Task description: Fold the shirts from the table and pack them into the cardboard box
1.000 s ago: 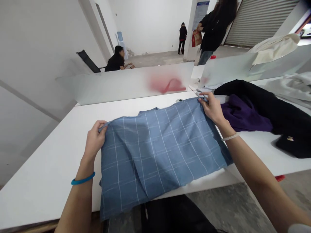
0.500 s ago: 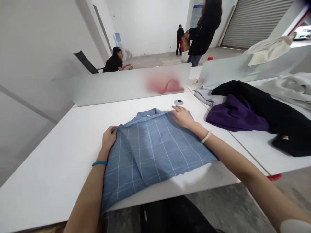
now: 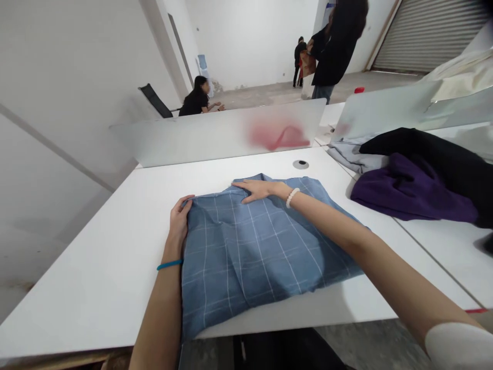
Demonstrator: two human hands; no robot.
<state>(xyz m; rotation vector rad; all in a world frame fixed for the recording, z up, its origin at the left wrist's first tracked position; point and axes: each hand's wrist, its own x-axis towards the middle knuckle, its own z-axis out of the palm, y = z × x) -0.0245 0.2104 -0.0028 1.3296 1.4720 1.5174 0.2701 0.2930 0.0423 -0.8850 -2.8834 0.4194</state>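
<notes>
Item: blue white-checked cotton shirt [image 3: 254,252], no longer stretched out but folded flat on the white table [image 3: 96,267], your left hand [image 3: 180,223] pinching its left edge, your right hand [image 3: 260,189] open, palm pressing its far edge.

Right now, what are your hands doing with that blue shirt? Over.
Left hand gripping blue shirt edge. Right hand flat on top, open. Purple cloth close on the right.
</notes>
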